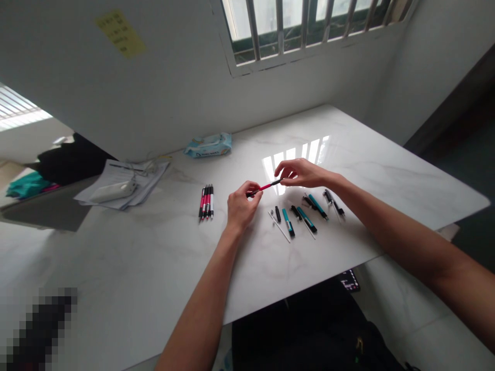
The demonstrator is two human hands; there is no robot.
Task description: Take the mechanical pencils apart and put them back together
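Note:
A red and black pen (pixel 265 187) is held level just above the marble-patterned table (pixel 174 268). My left hand (pixel 242 203) pinches its left end, and the thumb and fingers of my right hand (pixel 299 173) close on its black right end. Below my right hand lie teal and black pen barrels (pixel 288 222), thin white refills (pixel 279 226) and small black pen parts (pixel 278 214), spread in loose groups. Left of my left hand, several red, black and white pens (pixel 206 202) lie side by side in a row.
A blue pack of wipes (pixel 209 145) lies by the wall. Papers (pixel 121 188) with a white device (pixel 113 191) and cables sit at the left. A barred window (pixel 305 26) and a yellow note (pixel 121 33) are on the wall. A phone screen (pixel 350 280) shows below the table's front edge.

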